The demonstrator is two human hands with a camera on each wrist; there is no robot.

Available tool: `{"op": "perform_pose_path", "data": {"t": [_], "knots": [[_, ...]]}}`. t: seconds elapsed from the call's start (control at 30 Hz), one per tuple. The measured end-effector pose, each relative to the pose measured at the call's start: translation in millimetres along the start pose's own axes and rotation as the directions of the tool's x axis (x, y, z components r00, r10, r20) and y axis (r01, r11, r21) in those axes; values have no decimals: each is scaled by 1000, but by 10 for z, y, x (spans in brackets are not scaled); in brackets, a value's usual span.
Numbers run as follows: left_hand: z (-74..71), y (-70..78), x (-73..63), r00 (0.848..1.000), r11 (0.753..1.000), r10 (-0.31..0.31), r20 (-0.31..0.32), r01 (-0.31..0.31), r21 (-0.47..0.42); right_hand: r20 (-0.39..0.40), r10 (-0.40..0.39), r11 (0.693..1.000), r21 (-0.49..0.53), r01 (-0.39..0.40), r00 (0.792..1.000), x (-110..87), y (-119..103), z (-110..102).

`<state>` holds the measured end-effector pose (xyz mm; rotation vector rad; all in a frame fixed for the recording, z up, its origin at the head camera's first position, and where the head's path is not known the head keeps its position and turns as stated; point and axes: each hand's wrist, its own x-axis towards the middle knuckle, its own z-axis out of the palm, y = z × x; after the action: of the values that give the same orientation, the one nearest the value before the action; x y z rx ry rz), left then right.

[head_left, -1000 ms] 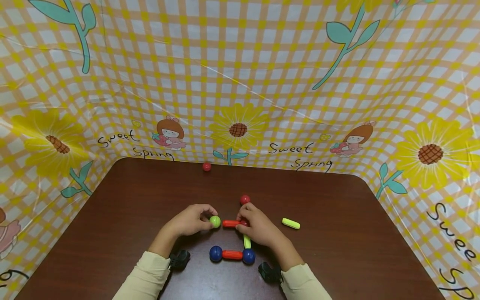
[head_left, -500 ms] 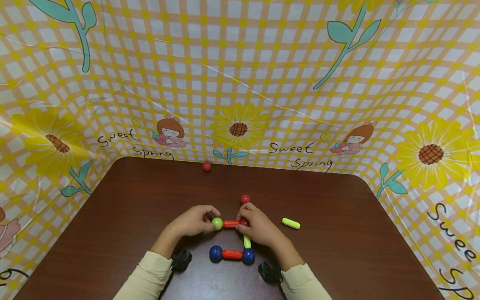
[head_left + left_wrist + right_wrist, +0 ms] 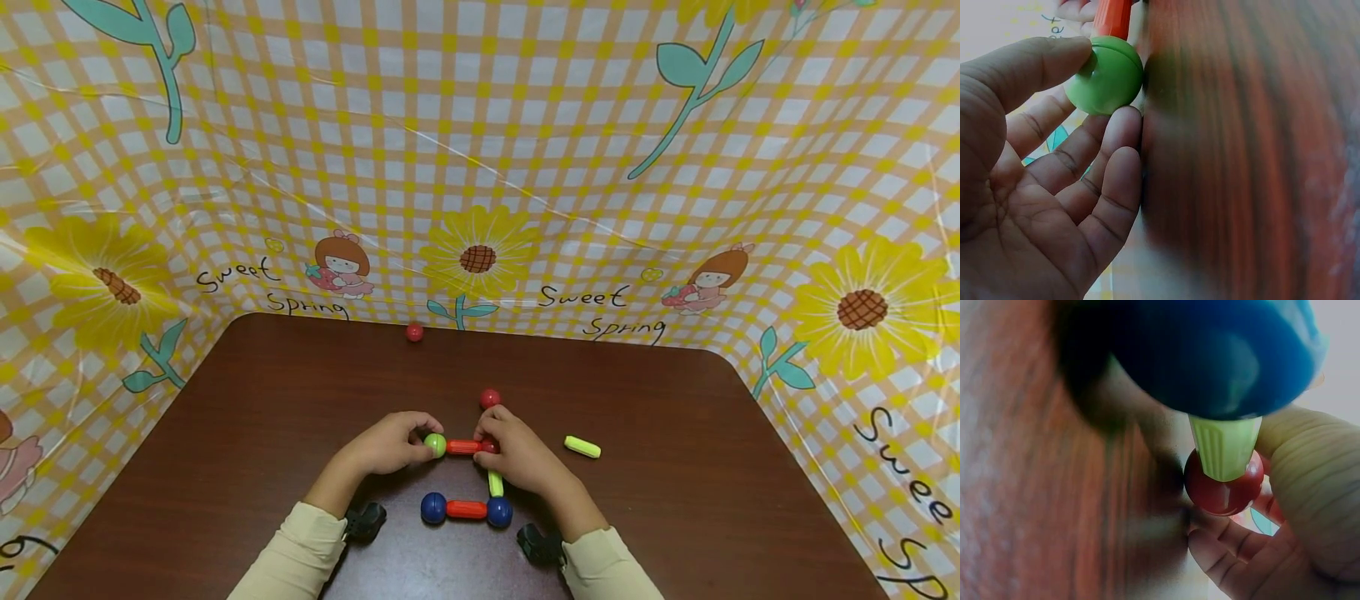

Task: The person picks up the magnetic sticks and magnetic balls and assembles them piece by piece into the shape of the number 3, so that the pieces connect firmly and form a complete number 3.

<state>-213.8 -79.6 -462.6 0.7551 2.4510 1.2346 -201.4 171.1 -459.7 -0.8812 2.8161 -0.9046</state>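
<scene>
My left hand (image 3: 388,442) pinches a light green ball (image 3: 1110,78) between thumb and fingers. The ball touches the left end of a red ribbed rod (image 3: 462,447). At that rod's right end, my right hand (image 3: 517,450) grips a dark red ball (image 3: 1225,487) and partly covers it in the head view. From this ball a yellow-green rod (image 3: 1225,447) runs toward the person to a blue ball (image 3: 499,512). A second red rod (image 3: 467,509) links that blue ball to another blue ball (image 3: 433,507) on the left.
Just beyond my right fingers sits a red ball (image 3: 490,399). Another red ball (image 3: 414,332) lies by the table's back edge. A loose yellow-green rod (image 3: 582,447) is right of my right hand. Patterned cloth (image 3: 480,150) surrounds the brown table (image 3: 660,400).
My left hand has moved slightly right with the green ball, closing the gap to the red rod's end. The right hand has stayed in place on the dark red ball.
</scene>
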Motion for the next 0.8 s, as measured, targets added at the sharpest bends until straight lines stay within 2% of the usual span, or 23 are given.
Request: {"op": "perform_pose_path", "data": {"t": [0.47, 0.67, 0.8], "knots": [[-18, -11, -40, 1000, 1000, 0, -2, 0, 9, -24, -29, 998, -65, 27, 999, -39, -36, -69], [-15, -20, -34, 1000, 1000, 11, -2, -11, 17, -94, 60, 997, -50, -65, 994, -155, -2, -302], [-6, -34, -20, 1000, 999, 21, -10, -21, 25, -143, 124, 989, -61, -134, 982, -274, 124, -493]]}}
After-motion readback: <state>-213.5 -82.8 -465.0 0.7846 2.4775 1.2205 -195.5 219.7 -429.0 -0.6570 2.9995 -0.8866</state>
